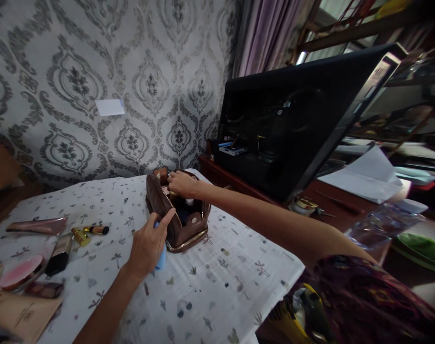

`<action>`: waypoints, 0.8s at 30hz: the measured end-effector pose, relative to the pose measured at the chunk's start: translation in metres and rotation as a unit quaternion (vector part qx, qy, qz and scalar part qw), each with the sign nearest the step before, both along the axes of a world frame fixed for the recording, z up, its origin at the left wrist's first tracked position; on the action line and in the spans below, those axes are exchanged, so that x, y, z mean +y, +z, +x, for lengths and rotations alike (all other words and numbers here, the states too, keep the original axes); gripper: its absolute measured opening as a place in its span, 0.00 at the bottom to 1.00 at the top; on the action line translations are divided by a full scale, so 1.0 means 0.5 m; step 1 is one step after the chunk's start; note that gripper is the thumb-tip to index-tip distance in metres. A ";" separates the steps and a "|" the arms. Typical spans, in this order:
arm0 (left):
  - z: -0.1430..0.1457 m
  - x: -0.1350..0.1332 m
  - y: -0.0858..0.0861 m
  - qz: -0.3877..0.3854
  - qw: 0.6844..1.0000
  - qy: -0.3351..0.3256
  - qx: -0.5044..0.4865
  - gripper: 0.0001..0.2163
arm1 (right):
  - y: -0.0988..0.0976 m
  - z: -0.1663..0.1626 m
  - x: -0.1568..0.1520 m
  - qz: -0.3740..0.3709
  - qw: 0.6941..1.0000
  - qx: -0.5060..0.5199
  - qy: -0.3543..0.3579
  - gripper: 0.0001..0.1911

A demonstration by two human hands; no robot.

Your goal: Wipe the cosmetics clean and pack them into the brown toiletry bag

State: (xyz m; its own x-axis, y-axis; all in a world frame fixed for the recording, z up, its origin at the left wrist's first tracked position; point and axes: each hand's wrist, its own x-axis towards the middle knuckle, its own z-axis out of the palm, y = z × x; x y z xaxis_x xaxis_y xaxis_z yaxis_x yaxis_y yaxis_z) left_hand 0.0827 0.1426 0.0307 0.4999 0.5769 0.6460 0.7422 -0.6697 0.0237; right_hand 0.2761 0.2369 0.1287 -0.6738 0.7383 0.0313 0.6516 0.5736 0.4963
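Observation:
A brown zip makeup bag (pixel 187 234) stands on the cloth with its top unzipped and dark contents partly showing inside. My right hand (pixel 183 185) reaches into the far end of its opening. Those fingers are bent and partly hidden, so what they grip, if anything, is unclear. Beside the bag's left wall, my left hand (pixel 149 243) is closed around a light blue object (pixel 160 260), mostly covered by the palm. Its index finger stretches to the bag's zip edge. A brown-orange item (pixel 160 175) pokes up at the bag's far left corner.
Cosmetics lie at left on the patterned cloth (pixel 203 296): a rose tube (pixel 38 225), a gold tube (pixel 80 236), a foundation bottle (pixel 59 254), a pink compact (pixel 22 271) and a beige tube (pixel 22 313). A large black screen (pixel 275 138) stands behind at right, near papers (pixel 368 177).

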 end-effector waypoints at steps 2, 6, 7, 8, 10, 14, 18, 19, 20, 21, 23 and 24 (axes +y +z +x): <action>0.000 0.000 0.001 0.003 1.000 -0.001 -0.001 0.22 | -0.021 -0.001 0.005 0.002 1.000 -0.021 0.006 0.11; -0.001 0.001 0.000 0.002 1.000 -0.003 -0.001 0.23 | -0.046 0.000 0.017 0.008 0.999 -0.034 0.002 0.12; -0.001 0.001 -0.001 0.001 1.000 -0.005 0.001 0.24 | -0.048 0.000 0.020 0.009 0.999 -0.033 0.001 0.12; -0.001 0.002 -0.001 -0.001 1.000 -0.006 0.003 0.24 | -0.049 -0.001 0.021 0.008 0.999 -0.031 0.001 0.13; -0.002 0.002 -0.001 -0.002 1.000 -0.007 0.006 0.25 | -0.046 -0.004 0.021 0.003 1.000 -0.027 0.000 0.13; -0.001 0.000 0.004 -0.006 1.000 0.005 0.017 0.25 | -0.015 -0.012 0.007 -0.005 1.000 0.011 -0.005 0.13; 0.000 -0.003 0.003 -0.014 1.000 0.007 0.019 0.23 | 0.039 -0.016 -0.029 0.013 0.986 0.159 -0.041 0.16; -0.001 -0.005 0.000 -0.016 1.000 0.003 0.011 0.22 | 0.049 -0.018 -0.042 0.022 0.978 0.203 -0.043 0.17; -0.003 -0.007 -0.004 -0.019 1.000 -0.002 0.000 0.22 | 0.055 -0.021 -0.056 0.033 0.967 0.249 -0.038 0.17; -0.007 -0.011 -0.008 -0.024 1.000 -0.007 -0.011 0.22 | 0.056 -0.026 -0.072 0.041 0.955 0.294 -0.023 0.16; -0.021 -0.020 -0.016 -0.045 0.999 -0.009 -0.019 0.23 | 0.042 -0.043 -0.106 0.042 0.926 0.373 0.029 0.14; -0.033 -0.026 -0.019 -0.064 0.998 -0.003 -0.011 0.22 | 0.028 -0.055 -0.125 0.033 0.912 0.404 0.059 0.13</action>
